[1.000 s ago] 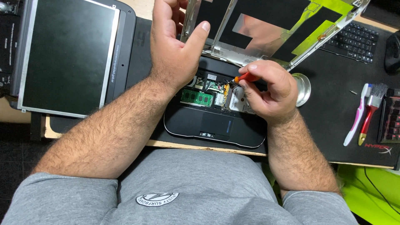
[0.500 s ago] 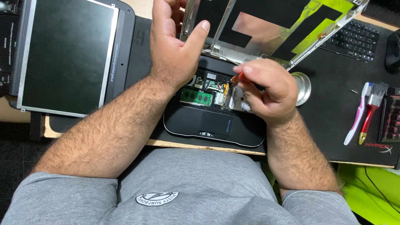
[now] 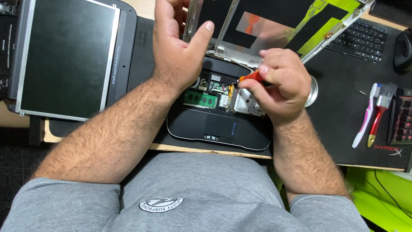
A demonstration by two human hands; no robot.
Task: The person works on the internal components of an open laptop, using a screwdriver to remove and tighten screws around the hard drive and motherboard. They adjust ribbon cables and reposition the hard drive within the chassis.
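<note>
A small black laptop point(image 3: 214, 129) lies opened up on the desk, its green memory board point(image 3: 201, 100) and silver drive point(image 3: 245, 103) exposed. My left hand point(image 3: 176, 51) grips the edge of the bare metal lid frame point(image 3: 257, 30) that stands tilted behind the laptop base. My right hand point(image 3: 279, 83) is closed on an orange-handled screwdriver point(image 3: 248, 77), whose tip points down into the open base near the drive. The tip itself is hidden among the parts.
A second laptop screen panel point(image 3: 64, 56) lies flat at the left. A black keyboard point(image 3: 360, 38) and mouse point(image 3: 403, 49) sit at the back right. A white toothbrush point(image 3: 365, 116) and red-handled brush point(image 3: 380, 111) lie on the black mat. A round metal tin point(image 3: 312, 90) is behind my right hand.
My right hand has turned slightly around the screwdriver and shifted a little toward the lid. My left hand stays on the lid frame.
</note>
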